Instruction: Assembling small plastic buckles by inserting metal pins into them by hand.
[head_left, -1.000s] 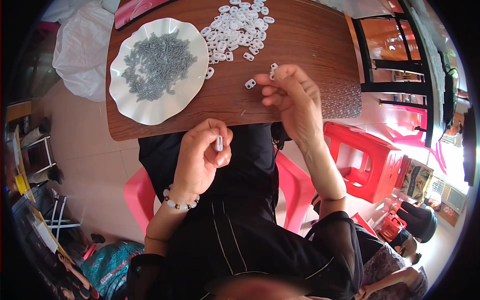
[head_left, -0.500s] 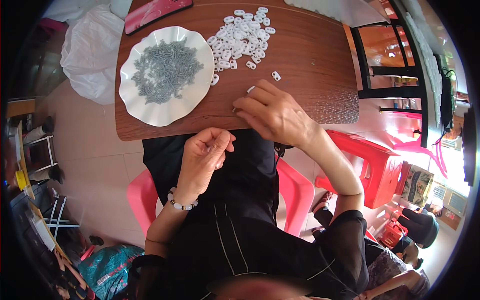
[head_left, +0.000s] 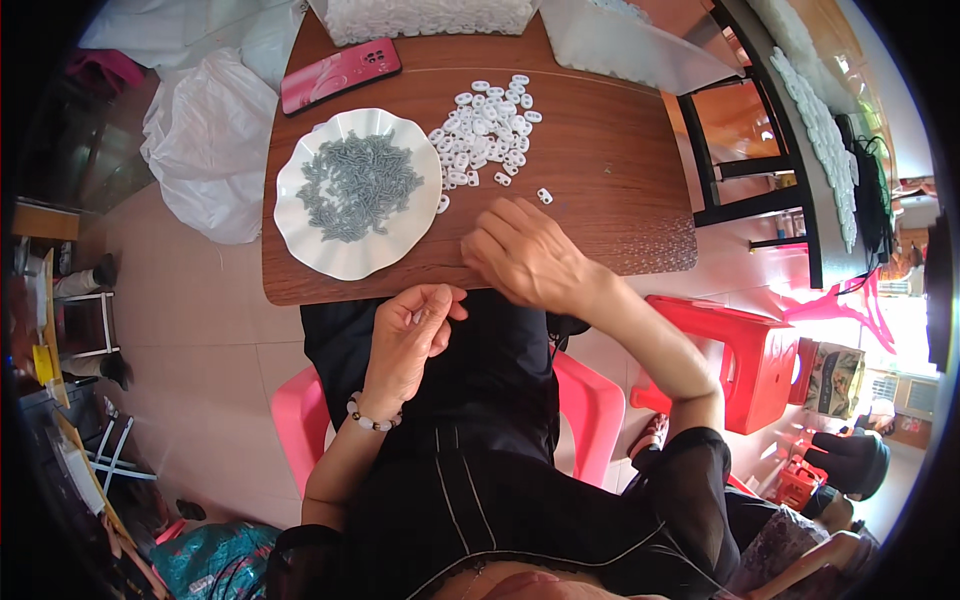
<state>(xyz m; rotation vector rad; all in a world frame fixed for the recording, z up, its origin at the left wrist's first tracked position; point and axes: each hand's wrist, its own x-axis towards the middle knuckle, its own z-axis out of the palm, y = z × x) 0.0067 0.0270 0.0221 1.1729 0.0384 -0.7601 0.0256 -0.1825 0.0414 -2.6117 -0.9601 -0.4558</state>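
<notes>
Many white pieces on brown table, tiled floor

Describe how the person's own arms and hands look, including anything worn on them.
The left hand and right hand are ungloved. A bracelet of round whitish beads, with a few darker ones between, circles the left wrist; the right wrist shows nothing worn. The right sleeve is short, black and somewhat sheer; the left sleeve is also black.

Head-worn fisheye, facing down, above table
</notes>
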